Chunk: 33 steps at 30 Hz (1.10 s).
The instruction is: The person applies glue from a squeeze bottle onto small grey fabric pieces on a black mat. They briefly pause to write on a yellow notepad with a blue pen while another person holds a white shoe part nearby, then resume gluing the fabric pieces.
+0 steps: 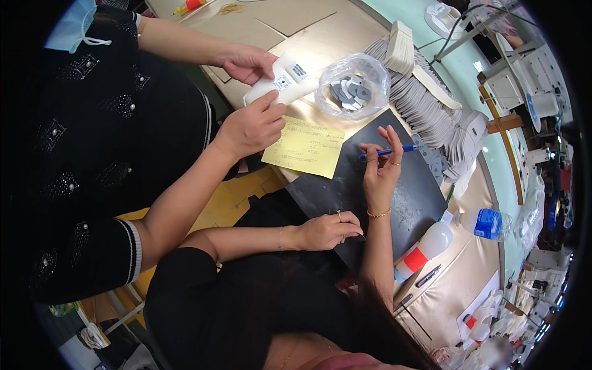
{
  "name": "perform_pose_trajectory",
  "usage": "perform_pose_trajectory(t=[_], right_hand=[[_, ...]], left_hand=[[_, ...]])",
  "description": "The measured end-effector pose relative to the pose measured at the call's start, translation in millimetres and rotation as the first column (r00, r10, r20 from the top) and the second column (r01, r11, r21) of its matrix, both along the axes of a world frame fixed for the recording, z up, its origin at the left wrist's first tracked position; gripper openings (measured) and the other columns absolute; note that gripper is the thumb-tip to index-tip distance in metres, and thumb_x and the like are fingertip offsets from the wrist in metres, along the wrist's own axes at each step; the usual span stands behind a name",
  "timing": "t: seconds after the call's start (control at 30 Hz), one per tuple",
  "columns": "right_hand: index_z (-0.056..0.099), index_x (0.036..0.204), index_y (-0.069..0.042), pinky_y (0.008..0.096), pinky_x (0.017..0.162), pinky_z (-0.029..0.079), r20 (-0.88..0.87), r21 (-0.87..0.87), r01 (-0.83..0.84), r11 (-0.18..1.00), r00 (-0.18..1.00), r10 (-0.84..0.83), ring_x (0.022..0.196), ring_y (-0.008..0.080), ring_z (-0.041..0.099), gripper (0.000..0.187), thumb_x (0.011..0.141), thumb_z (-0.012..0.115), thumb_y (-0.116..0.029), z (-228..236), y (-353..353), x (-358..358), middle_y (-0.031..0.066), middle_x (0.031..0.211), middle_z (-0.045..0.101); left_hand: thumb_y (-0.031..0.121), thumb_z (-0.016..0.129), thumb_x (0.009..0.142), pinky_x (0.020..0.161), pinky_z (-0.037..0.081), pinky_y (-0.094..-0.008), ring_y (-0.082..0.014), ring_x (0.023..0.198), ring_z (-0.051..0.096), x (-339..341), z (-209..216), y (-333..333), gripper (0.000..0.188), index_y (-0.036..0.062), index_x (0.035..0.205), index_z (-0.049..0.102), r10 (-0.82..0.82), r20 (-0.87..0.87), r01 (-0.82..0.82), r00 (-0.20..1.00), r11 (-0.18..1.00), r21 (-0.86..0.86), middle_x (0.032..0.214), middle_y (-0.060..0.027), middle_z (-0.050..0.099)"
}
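Right hand (pixel 381 169) above black mat (pixel 327 194), blue pen (pixel 407 148) held crosswise between its fingers. Left hand (pixel 331 231) across mat's near edge, fingers drawn together; cannot tell whether around something. Yellow note (pixel 302 151) overlaps mat's left edge; clear plastic bag (pixel 376 69) beyond mat's far corner.

Handwritten lines cover the yellow note (pixel 303 148) near the left edge of my worktop (pixel 472 265). A co-worker's hands (pixel 254 128) hold a white piece (pixel 287 77) with a dark printed block and smaller printing, too fine for me to read. Toward the right edge, a bottle (pixel 467 221) wears a blue label (pixel 488 223) with pale marks.
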State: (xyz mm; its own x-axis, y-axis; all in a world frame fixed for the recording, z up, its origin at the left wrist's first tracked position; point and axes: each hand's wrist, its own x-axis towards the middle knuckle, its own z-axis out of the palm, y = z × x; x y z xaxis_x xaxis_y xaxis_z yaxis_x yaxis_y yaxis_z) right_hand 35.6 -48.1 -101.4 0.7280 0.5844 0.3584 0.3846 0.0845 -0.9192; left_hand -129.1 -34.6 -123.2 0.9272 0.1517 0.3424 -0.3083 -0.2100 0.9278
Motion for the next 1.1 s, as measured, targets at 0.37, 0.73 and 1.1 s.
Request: perform_pose_trajectory(t=[0.37,0.73,1.1], right_hand=[[0.049,0.124,-0.004,0.0293,0.073,0.051,0.126,-0.103,-0.011,0.995,0.992,0.024,0.086,0.0207,0.067,0.036,0.089,0.054,0.006,4.0,-0.5,0.8,0.0165,0.120,0.051],[0.036,0.124,-0.004,0.0271,0.078,0.053,-0.137,0.071,-0.017,0.997,0.990,0.027,0.106,0.0276,0.063,0.043,0.087,0.057,0.003,2.2,-1.2,7.0,0.0195,0.133,0.047],[0.045,0.082,-0.004,0.0260,0.071,0.052,-0.129,0.030,0.137,0.990,0.983,-0.132,0.083,0.0171,0.065,0.026,0.086,0.069,-0.011,2.7,-8.0,14.4,0.0164,0.094,0.067]], left_hand=[[0.000,0.059,0.088,0.059,0.051,-0.0290,-0.0186,0.065,0.059,-0.3,5.1,2.9,0.013,-0.0008,0.101,0.061,0.011,0.033,-0.013,0.999,0.998,0.065,0.101,-0.0095,0.056],[0.005,0.058,0.088,0.078,0.051,-0.0385,-0.0337,0.087,0.064,-22.6,57.6,57.6,0.011,-0.0013,0.096,0.061,0.215,-0.290,-0.103,0.932,0.929,0.356,0.128,-0.0197,0.049],[0.002,0.052,0.086,0.076,0.051,-0.0455,-0.0453,0.085,0.061,-26.9,59.3,61.1,0.005,0.0001,0.091,0.053,0.217,-0.564,0.009,0.797,0.929,0.369,0.140,-0.0387,0.026]])
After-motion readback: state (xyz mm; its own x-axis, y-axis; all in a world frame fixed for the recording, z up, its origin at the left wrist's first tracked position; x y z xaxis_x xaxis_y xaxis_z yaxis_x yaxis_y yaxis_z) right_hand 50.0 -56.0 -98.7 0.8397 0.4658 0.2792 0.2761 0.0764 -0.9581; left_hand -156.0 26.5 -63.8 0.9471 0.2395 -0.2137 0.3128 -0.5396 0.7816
